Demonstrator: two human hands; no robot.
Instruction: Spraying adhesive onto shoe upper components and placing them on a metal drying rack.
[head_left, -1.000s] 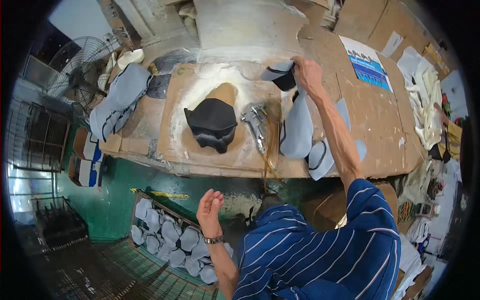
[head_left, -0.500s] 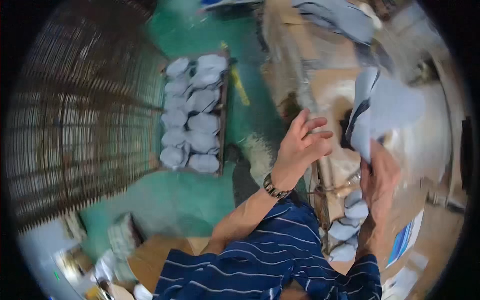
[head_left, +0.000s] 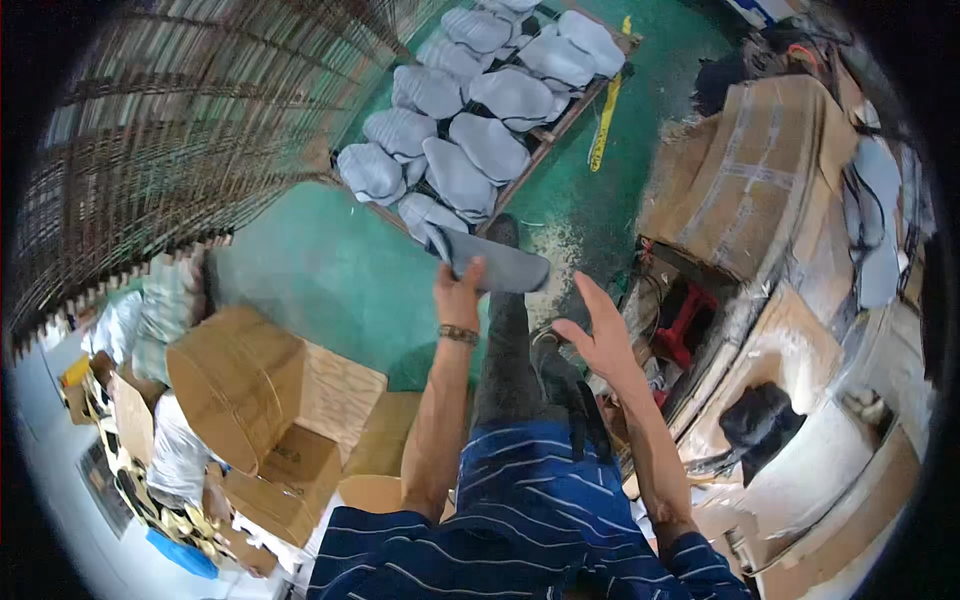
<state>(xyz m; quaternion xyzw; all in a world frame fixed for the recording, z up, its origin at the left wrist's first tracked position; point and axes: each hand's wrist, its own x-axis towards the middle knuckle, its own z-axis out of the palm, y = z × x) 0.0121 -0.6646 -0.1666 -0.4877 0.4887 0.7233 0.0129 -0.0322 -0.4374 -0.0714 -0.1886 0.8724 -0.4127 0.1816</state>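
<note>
Your left hand (head_left: 458,293) is closed around 1 grey shoe piece (head_left: 492,263), gripping its near end so the piece juts toward 3 o'clock from the fingers, held in the air above the green floor (head_left: 320,270). Your right hand (head_left: 600,335) is released, fingers spread and holding nothing, just at 4 o'clock of the grey piece and apart from it. At 12 o'clock of your left hand, a wooden tray (head_left: 560,125) on the floor carries rows of similar grey pieces (head_left: 460,150). The cardboard-covered worktop (head_left: 770,180) lies at 3 o'clock, with a dark moulded form (head_left: 760,420) on it at 4 o'clock. Cardboard boxes (head_left: 260,400) are stacked at 8 o'clock, and a wire rack (head_left: 150,130) stands at 10 o'clock.
</note>
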